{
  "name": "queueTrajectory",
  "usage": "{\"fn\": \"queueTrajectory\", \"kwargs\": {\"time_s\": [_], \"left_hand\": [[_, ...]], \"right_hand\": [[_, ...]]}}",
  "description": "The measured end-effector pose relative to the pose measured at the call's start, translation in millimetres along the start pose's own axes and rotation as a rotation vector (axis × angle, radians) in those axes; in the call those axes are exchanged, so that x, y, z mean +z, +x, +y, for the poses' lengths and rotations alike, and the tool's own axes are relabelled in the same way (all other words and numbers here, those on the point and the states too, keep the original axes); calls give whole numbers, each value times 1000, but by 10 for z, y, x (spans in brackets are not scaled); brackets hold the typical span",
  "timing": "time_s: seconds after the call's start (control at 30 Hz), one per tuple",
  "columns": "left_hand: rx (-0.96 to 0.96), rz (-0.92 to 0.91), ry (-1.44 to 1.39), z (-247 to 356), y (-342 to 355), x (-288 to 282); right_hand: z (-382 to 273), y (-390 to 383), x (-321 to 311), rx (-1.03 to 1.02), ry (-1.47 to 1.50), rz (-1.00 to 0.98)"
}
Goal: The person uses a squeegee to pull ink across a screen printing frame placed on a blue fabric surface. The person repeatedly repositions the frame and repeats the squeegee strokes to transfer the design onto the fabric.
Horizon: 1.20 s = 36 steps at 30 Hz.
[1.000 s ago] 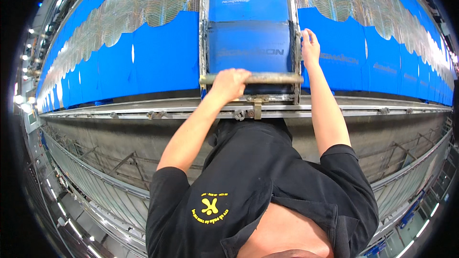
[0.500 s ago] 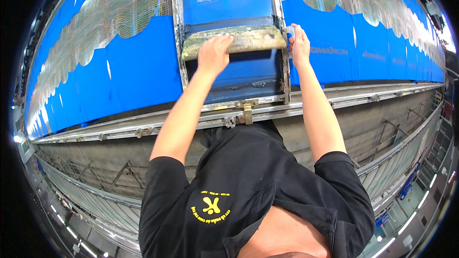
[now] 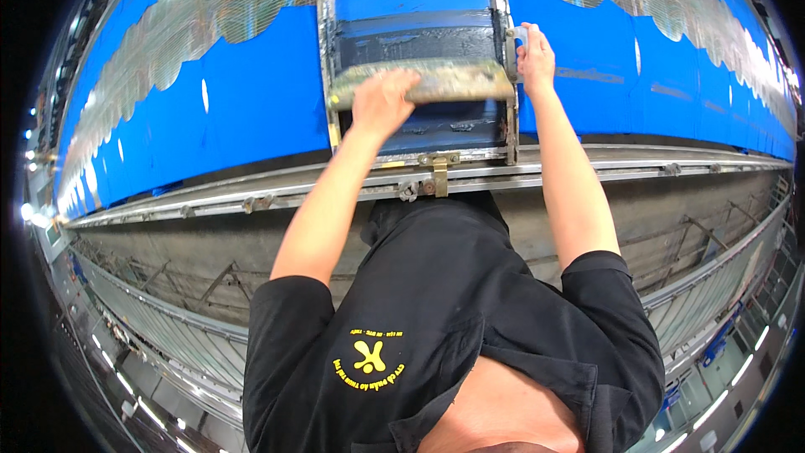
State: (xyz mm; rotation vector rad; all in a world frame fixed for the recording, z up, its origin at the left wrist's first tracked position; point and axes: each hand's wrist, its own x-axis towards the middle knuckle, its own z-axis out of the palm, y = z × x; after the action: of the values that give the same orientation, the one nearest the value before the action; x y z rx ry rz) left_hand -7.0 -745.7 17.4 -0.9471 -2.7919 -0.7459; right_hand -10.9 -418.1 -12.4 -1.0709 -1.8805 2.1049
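"Gripping what?"

"Left hand (image 3: 384,102): closed over the squeegee (image 3: 466,81), left of its middle, with no gap seen; thumb hidden."

"How does the squeegee lie?"

"Crosswise within the frame (image 3: 328,33), its long axis roughly parallel to the table's near rail (image 3: 495,174). The longer free part runs right from the left hand, the nearer one."

"Right hand (image 3: 537,59)?"

"Fingers curled around a pale handle (image 3: 521,37) outside the frame's right side, just beyond the squeegee's right end; tightness cannot be told."

"Farther out?"

"Blue cloth (image 3: 579,109) on both sides."
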Motion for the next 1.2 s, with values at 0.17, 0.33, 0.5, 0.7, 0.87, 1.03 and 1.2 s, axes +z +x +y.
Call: {"fn": "queueTrajectory", "kwargs": {"time_s": [0.17,0.33,0.5,0.7,0.87,1.03,1.2], "left_hand": [[-56,-141,35,582,-875,-130],[-76,-423,-7,448,-304,-538],[15,-190,34,40,537,-550],[-44,-299,105,-455,1268,-338],[-21,-365,-68,-723,1247,-399],[-116,-441,202,-948,1163,-758],[-157,-392,272,-1038,1109,-672]], "right_hand": [[-9,13,-25,23,24,-3],[-43,-35,-19,29,51,-36],[-57,-50,-39,25,34,-20],[-123,-110,34,62,-9,76],[105,30,60,-99,-151,101],[24,12,11,-458,-568,337],[-906,10,407,-943,-893,-239]]}}
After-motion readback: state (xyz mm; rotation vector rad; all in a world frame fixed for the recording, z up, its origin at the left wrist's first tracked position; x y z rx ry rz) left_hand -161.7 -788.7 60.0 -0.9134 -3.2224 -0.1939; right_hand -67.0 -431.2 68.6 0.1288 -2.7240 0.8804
